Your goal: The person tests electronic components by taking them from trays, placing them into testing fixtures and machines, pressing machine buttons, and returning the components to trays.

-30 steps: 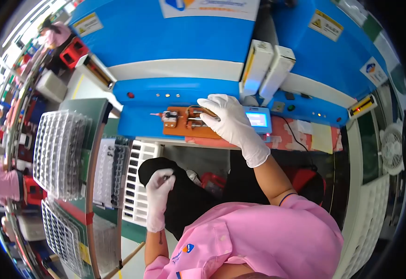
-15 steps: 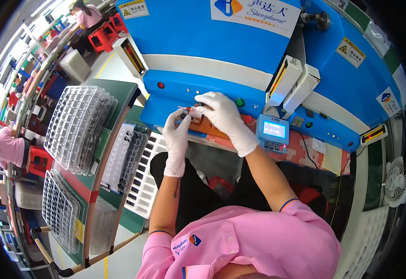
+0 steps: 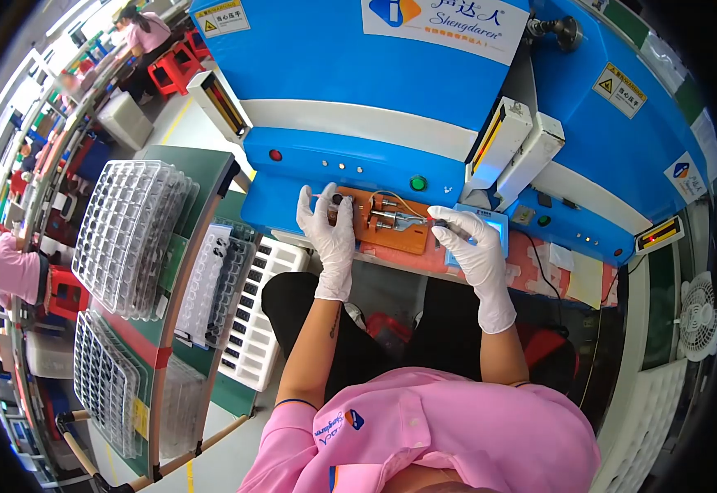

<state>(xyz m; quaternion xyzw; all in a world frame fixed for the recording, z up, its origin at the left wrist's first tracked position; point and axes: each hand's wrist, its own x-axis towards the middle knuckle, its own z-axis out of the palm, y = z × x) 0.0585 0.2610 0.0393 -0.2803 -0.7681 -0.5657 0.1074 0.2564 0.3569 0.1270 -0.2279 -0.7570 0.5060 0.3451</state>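
Observation:
My left hand (image 3: 329, 234), in a white glove, is at the left end of a brown fixture plate (image 3: 403, 239). Its thumb and fingers close around a small dark round part (image 3: 337, 199). A thin reddish piece shows beside the fingertips. On the plate lies a metal push clamp (image 3: 387, 217) with a pale wire curving above it. At the plate's right end, my gloved right hand (image 3: 475, 251) pinches the dark handle (image 3: 440, 233) of this clamp; its fingers partly cover the handle.
A blue machine (image 3: 358, 74) rises ahead, with a green button (image 3: 418, 183) and a red button (image 3: 275, 154). A small display box (image 3: 498, 226) is partly behind my right hand. Clear trays (image 3: 128, 238) are stacked on a rack at left. People sit farther left.
My right hand has moved right and down, from beside the left hand to the clamp handle. The clamp is now uncovered. My left hand has shifted slightly right, to the plate's left end.

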